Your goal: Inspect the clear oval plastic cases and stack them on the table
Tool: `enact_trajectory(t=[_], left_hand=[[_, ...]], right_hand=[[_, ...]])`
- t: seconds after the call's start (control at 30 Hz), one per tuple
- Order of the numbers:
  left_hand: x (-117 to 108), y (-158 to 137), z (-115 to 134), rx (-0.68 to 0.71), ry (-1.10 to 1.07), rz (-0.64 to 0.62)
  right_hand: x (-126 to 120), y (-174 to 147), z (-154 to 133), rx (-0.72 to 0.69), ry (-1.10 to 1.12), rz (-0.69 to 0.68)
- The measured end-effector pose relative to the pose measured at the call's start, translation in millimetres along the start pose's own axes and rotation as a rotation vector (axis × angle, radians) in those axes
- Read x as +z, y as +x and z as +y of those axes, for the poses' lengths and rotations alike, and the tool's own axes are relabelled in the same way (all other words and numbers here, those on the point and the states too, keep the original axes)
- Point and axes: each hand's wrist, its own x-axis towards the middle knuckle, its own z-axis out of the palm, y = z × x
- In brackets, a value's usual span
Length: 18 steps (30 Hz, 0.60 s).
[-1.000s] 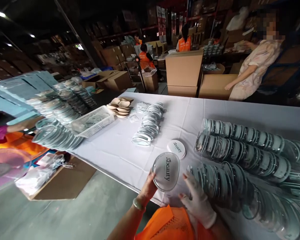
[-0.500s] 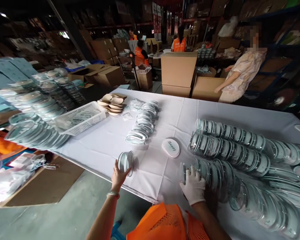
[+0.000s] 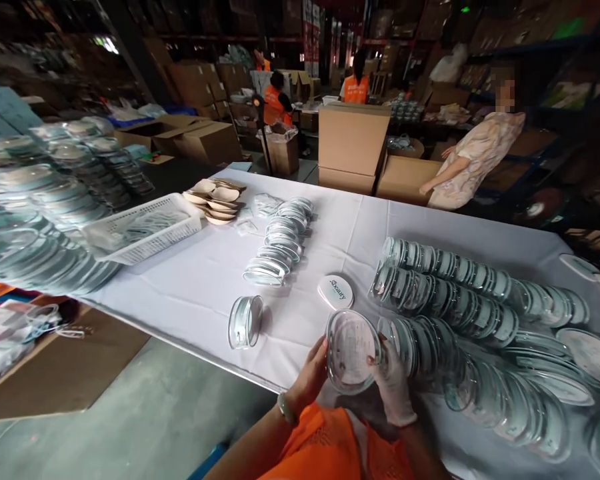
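Observation:
Between my hands, in front of my body, a clear oval plastic case (image 3: 353, 350) with a pale printed insert is held up over the table's near edge. My bare left hand (image 3: 311, 373) grips its left rim. The white-gloved right hand (image 3: 394, 385) holds its right side, fingertips partly hidden. A row of similar clear cases (image 3: 425, 350) stands on edge just beyond the glove. Past the held case lies a white oval piece (image 3: 335, 291) with "beauty" lettering. To the left, a short group of upright cases (image 3: 245, 322) stands on the white cloth.
More case rows (image 3: 445, 297) fill the table's right side. Another line of cases (image 3: 275, 247) stands mid-table, near beige curved pieces (image 3: 215, 200) and a white plastic basket (image 3: 153, 233) of packets. Cardboard boxes (image 3: 353, 143) and a person (image 3: 480, 160) are behind the table.
My left hand has let go of the short case group and moved right. A case from the right row is now up between both hands.

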Motion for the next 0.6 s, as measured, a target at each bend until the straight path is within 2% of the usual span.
enact_trajectory(t=[0.1,0.2,0.27,0.4,0.5,0.6], left_hand=[[-9,6,1,0.01,-0.006,-0.042],[-23,12,0,-0.08,-0.026,-0.125],[-35,13,-1,-0.146,-0.036,-0.179],[-57,4,-3,-0.224,-0.08,-0.276],[-63,0,-6,-0.23,-0.131,-0.351],[-60,3,-9,-0.208,-0.158,-0.463]], right_hand=[[8,-13,-14,0.029,0.065,-0.007],[6,-23,-29,-0.104,0.053,-0.131],[-1,-22,-35,-0.127,0.066,-0.148],[-13,-11,-37,0.008,0.066,-0.047],[-7,-11,-36,0.097,0.147,-0.109],[9,-17,-40,0.157,0.207,-0.129]])
